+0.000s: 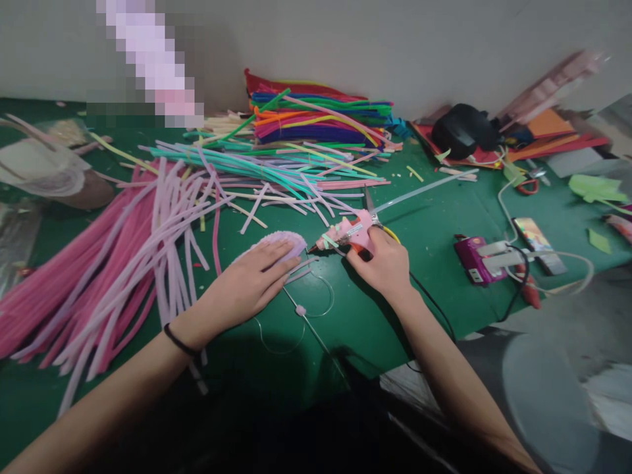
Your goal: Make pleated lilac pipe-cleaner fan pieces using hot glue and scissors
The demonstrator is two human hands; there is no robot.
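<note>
My left hand (254,276) rests over a lavender fuzzy pipe-cleaner piece (295,242), holding it against the green table, with fingers stretched across it. Part of the piece is hidden under the palm. In my right hand (382,260) is a pink glue gun (348,234), gripped by its handle. Its dark nozzle points left, close to the piece's right edge; whether they touch I cannot tell. A long clear glue stick (424,189) sticks out of the gun's back. Below the left fingers lies a thin stem with a small lavender knot (301,310) and looped clear thread.
Pink and lavender pipe cleaners (128,263) spread at left; multicoloured bundles (320,118) lie at the back. Scissors (369,201) sit behind the glue gun. At right are a purple box (478,260) with cables, a phone (539,245) and a black rounded object (464,130).
</note>
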